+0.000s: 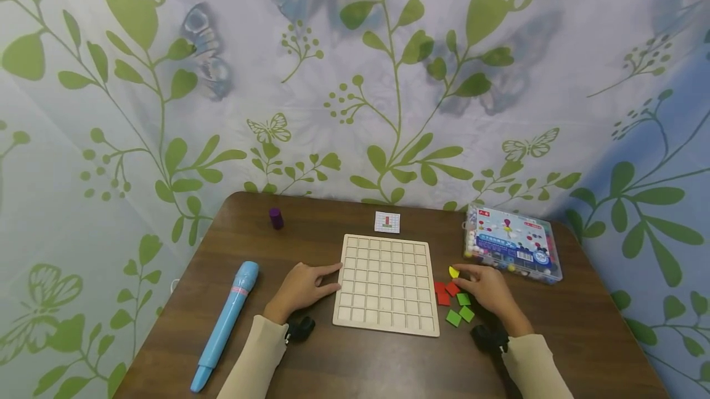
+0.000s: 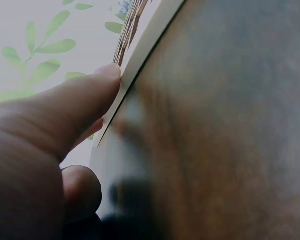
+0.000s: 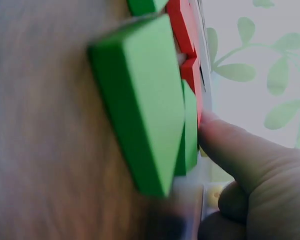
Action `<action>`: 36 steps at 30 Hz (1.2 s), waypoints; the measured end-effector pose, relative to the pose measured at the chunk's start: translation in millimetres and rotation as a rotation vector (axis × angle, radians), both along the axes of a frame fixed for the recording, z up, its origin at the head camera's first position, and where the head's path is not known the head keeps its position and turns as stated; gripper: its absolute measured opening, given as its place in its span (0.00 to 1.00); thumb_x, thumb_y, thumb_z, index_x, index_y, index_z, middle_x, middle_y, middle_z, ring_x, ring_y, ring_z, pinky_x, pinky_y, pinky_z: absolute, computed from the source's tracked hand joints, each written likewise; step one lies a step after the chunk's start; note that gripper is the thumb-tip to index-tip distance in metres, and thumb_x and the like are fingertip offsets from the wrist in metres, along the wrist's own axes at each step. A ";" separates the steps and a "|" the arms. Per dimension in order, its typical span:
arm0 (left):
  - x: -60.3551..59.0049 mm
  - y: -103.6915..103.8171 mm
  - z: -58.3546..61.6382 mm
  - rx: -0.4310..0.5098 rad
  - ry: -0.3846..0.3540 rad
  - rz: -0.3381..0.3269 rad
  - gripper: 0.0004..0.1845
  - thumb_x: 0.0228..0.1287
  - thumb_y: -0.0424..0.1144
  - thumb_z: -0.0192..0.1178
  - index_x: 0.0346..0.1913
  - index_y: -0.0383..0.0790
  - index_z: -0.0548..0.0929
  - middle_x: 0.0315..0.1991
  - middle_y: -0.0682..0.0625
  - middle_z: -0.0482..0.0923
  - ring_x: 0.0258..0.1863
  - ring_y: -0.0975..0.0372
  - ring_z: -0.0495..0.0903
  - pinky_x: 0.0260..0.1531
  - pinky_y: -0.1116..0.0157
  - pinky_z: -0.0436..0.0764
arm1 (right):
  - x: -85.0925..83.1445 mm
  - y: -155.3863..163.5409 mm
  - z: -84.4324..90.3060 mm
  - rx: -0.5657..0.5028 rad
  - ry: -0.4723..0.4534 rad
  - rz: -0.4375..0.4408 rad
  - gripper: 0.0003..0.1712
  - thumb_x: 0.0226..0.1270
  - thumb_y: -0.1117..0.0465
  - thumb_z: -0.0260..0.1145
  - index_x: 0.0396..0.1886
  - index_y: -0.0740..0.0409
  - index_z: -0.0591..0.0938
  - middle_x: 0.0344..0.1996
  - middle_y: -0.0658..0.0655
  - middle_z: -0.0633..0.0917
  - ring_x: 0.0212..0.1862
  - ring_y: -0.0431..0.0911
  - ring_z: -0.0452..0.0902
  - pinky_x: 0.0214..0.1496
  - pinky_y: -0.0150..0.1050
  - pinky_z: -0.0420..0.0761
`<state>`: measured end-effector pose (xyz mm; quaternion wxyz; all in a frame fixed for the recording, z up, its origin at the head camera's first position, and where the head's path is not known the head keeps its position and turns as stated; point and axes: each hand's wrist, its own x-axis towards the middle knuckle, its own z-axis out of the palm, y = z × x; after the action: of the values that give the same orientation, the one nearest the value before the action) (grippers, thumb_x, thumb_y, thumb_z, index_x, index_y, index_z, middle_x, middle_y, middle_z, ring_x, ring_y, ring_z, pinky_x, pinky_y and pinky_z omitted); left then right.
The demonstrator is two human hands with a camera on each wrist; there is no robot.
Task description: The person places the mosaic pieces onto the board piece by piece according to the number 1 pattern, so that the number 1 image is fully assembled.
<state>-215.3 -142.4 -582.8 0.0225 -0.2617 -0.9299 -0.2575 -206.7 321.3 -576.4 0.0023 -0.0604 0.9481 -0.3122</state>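
Observation:
A pale wooden grid board lies flat at the middle of the brown table. My left hand rests on the table beside it, its straight fingers touching the board's left edge; in the left wrist view the thumb presses against that edge. My right hand lies over loose tiles to the right of the board. Its fingertips reach a small yellow piece, with red tiles and green tiles beside it. In the right wrist view the thumb touches a green tile and a red tile.
A small pattern card lies behind the board. A clear plastic box of pieces stands at the back right. A long blue pen-shaped device lies at the left, and a purple cylinder stands at the back left. Leaf-print curtains surround the table.

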 end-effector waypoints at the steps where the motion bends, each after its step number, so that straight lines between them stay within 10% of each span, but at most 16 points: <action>1: 0.2 0.0 -0.2 0.000 -0.003 0.000 0.28 0.68 0.59 0.65 0.69 0.57 0.80 0.11 0.64 0.56 0.13 0.70 0.51 0.36 0.61 0.65 | -0.1 -0.2 -0.7 0.002 0.002 -0.005 0.22 0.67 0.51 0.74 0.56 0.57 0.88 0.14 0.47 0.68 0.19 0.41 0.61 0.23 0.36 0.63; 9: 1.2 -0.2 -2.1 0.011 0.014 -0.005 0.28 0.68 0.57 0.66 0.68 0.56 0.81 0.10 0.64 0.56 0.13 0.69 0.51 0.40 0.59 0.63 | -3.2 2.0 -3.4 -0.045 -0.037 -0.135 0.27 0.69 0.46 0.72 0.59 0.59 0.86 0.20 0.53 0.69 0.25 0.47 0.64 0.27 0.40 0.64; 18: 1.7 1.0 -2.3 0.013 0.006 -0.001 0.27 0.68 0.57 0.66 0.68 0.56 0.81 0.10 0.63 0.56 0.13 0.69 0.51 0.40 0.59 0.63 | -0.2 -10.3 -2.9 -0.083 -0.041 -0.253 0.30 0.69 0.42 0.71 0.60 0.58 0.86 0.55 0.70 0.83 0.44 0.56 0.77 0.44 0.51 0.78; 27: 0.4 -0.3 -3.2 0.018 -0.002 -0.001 0.28 0.68 0.58 0.66 0.69 0.57 0.80 0.10 0.63 0.57 0.13 0.70 0.52 0.41 0.58 0.63 | -2.8 -28.9 -0.6 -0.109 -0.007 -0.289 0.29 0.68 0.43 0.72 0.60 0.59 0.85 0.17 0.52 0.69 0.22 0.46 0.63 0.22 0.38 0.63; 36: -0.1 -1.1 -4.4 0.024 0.038 -0.007 0.27 0.68 0.57 0.66 0.68 0.57 0.81 0.10 0.64 0.57 0.12 0.70 0.51 0.38 0.60 0.63 | -6.0 -58.3 4.3 -0.169 0.031 -0.233 0.26 0.67 0.46 0.73 0.59 0.55 0.86 0.14 0.48 0.65 0.18 0.43 0.59 0.18 0.38 0.62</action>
<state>-215.4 -143.5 -587.1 0.0425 -0.2694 -0.9253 -0.2637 -212.8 263.0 -572.0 -0.0536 0.0456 0.9188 -0.3883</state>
